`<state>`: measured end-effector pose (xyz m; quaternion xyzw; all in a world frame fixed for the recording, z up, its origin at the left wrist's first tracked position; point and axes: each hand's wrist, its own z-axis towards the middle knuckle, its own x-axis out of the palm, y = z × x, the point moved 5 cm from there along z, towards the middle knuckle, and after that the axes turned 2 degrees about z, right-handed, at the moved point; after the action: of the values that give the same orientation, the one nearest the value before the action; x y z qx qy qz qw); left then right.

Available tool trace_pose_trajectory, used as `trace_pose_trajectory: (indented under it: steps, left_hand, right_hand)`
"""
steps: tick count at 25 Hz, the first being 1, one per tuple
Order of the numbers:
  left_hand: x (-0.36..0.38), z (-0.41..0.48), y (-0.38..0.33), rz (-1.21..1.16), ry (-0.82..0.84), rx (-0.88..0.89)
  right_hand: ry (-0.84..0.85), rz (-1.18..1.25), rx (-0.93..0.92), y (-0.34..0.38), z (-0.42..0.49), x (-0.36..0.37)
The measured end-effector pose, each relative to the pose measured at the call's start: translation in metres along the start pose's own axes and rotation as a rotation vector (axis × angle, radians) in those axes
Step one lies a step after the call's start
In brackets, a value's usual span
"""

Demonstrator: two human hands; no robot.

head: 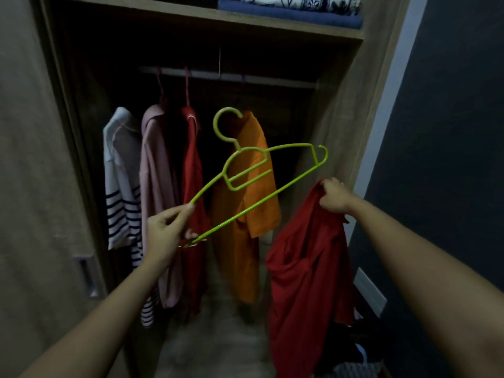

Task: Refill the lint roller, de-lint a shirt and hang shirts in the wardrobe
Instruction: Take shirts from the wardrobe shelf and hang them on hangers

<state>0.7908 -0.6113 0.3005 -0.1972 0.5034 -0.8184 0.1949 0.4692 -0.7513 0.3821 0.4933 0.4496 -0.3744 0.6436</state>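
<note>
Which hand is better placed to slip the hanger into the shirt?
Left hand: it pinches the green hanger, whose far end points toward the red shirt the right hand holds up.

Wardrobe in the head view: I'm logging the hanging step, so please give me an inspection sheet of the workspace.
Surface: pale floor below the hanging clothes; no table seen.
Job's things: green hanger, bare, held off the rail; red shirt, dangling, not yet on the hanger; lint roller not in view.
Clutter: dark clothes heap at lower right.
Grips: left hand pinches the hanger's end; right hand grips the red shirt's top.
Cables: nothing seen.
Surroundings: striped shirt, pink shirt, red garment and orange shirt hang on the rail; folded blue fabric on the top shelf; dark wall at right.
</note>
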Motion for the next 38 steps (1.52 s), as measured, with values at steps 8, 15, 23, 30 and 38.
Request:
trace_pose_trajectory:
  steps: [8, 15, 23, 30, 38]
  left_hand:
    - [-0.031, -0.005, 0.009, 0.04, 0.186, -0.104]
    - [0.024, -0.003, -0.01, 0.014, 0.223, 0.045]
    - [0.085, -0.103, 0.004, 0.504, 0.084, 0.649]
    - [0.143, -0.112, 0.069, 0.547, 0.707, 0.109]
    - [0.072, -0.058, 0.114, 0.602, 1.051, -0.443]
  right_hand:
    - [-0.036, 0.445, -0.074, 0.017, -0.027, -0.019]
    - [-0.328, -0.26, -0.614, 0.062, -0.067, -0.024]
    - [-0.622, -0.233, -0.628, 0.053, -0.067, -0.032]
    - [-0.622, -0.172, -0.738, 0.059, -0.074, -0.043]
    - [-0.445, -0.384, -0.826, -0.01, -0.081, -0.008]
